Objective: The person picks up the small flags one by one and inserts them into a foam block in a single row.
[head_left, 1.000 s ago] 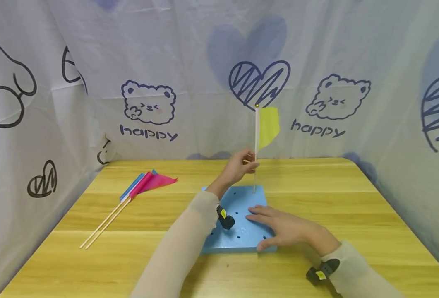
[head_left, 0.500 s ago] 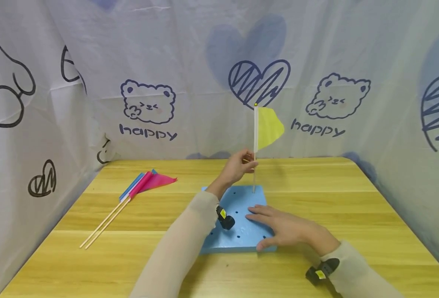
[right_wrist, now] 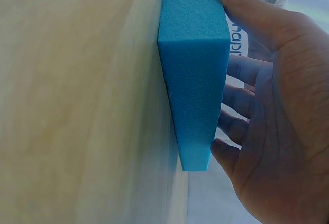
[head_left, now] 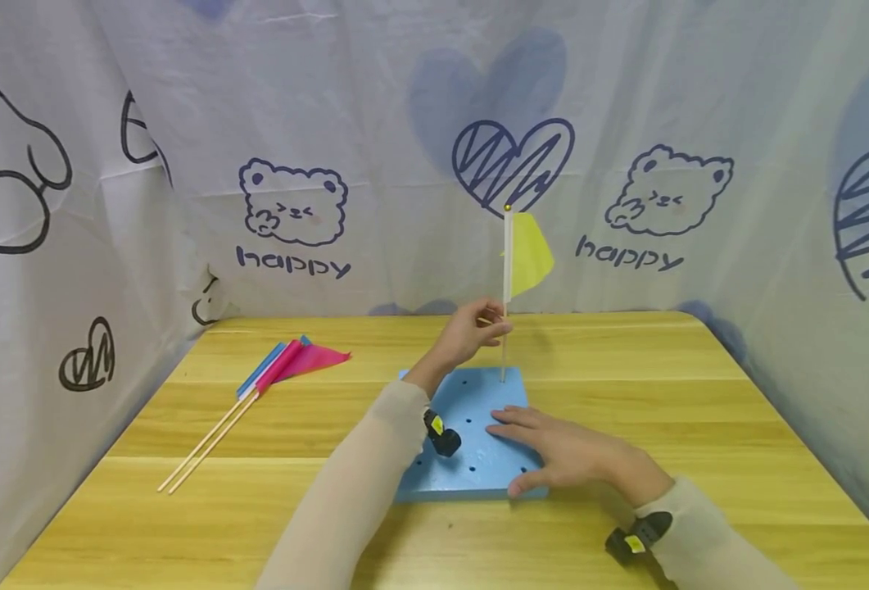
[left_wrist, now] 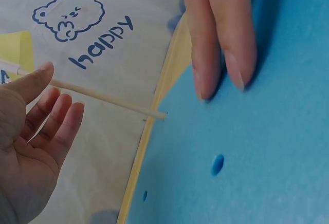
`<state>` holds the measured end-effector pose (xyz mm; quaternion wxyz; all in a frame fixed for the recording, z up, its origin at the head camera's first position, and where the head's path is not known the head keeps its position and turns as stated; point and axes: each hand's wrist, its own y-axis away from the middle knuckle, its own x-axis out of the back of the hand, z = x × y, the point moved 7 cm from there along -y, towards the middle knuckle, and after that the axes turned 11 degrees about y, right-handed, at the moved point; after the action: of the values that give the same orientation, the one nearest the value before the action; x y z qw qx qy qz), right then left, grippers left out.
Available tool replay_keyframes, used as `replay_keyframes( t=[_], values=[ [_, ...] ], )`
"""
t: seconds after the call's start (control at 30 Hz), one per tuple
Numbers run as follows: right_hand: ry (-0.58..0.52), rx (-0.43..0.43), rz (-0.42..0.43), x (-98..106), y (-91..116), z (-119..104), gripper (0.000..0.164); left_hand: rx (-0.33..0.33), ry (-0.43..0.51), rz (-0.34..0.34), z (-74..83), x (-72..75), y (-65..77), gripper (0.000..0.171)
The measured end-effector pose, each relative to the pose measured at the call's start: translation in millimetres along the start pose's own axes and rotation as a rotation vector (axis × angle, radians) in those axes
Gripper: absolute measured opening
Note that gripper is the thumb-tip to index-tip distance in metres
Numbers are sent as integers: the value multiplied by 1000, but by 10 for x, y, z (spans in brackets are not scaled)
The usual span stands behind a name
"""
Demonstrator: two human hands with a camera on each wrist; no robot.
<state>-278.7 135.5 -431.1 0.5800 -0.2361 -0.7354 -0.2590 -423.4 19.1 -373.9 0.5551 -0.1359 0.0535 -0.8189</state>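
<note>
A yellow flag point(head_left: 531, 256) on a thin wooden stick point(head_left: 504, 352) stands nearly upright in the far right part of a blue foam block point(head_left: 452, 442). My left hand point(head_left: 471, 329) pinches the stick below the cloth. In the left wrist view the stick's lower end point(left_wrist: 159, 114) meets the block, and the left thumb point(left_wrist: 37, 81) lies across the stick. My right hand point(head_left: 567, 449) rests on the block's right side, fingers extended on its top and thumb at the near edge. The right wrist view shows the block's side point(right_wrist: 195, 90) beside that hand.
Two more flags, one pink point(head_left: 309, 360) and one blue point(head_left: 260, 370), lie together on the left of the wooden table point(head_left: 699, 410). Several small holes dot the block, one hole point(head_left: 468, 421) near its middle. A printed curtain point(head_left: 405, 205) hangs behind the table.
The yellow cloth has swung round a little on its stick, opening wider and then narrowing. The left wrist has shifted slightly; the right hand stays in place.
</note>
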Motion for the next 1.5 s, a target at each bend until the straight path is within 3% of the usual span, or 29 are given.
replay_keyframes(
  t=[0.33, 0.5, 0.67, 1.1, 1.5],
  values=[
    [7, -20, -9, -7, -1, 7, 88, 1, -45, -39, 15, 95, 82, 31],
    [2, -36, -19, 1, -3, 8, 88, -2, -112, -48, 27, 190, 129, 31],
    [7, -40, -18, 1, -1, 19, 89, -7, -189, -47, 48, 315, 209, 32],
    [15, -33, -14, -13, -6, 19, 89, 23, -239, -30, 48, 700, 460, 35],
    [19, -17, -3, -13, -8, 9, 90, 64, -352, -27, -3, 1027, 754, 39]
  ],
)
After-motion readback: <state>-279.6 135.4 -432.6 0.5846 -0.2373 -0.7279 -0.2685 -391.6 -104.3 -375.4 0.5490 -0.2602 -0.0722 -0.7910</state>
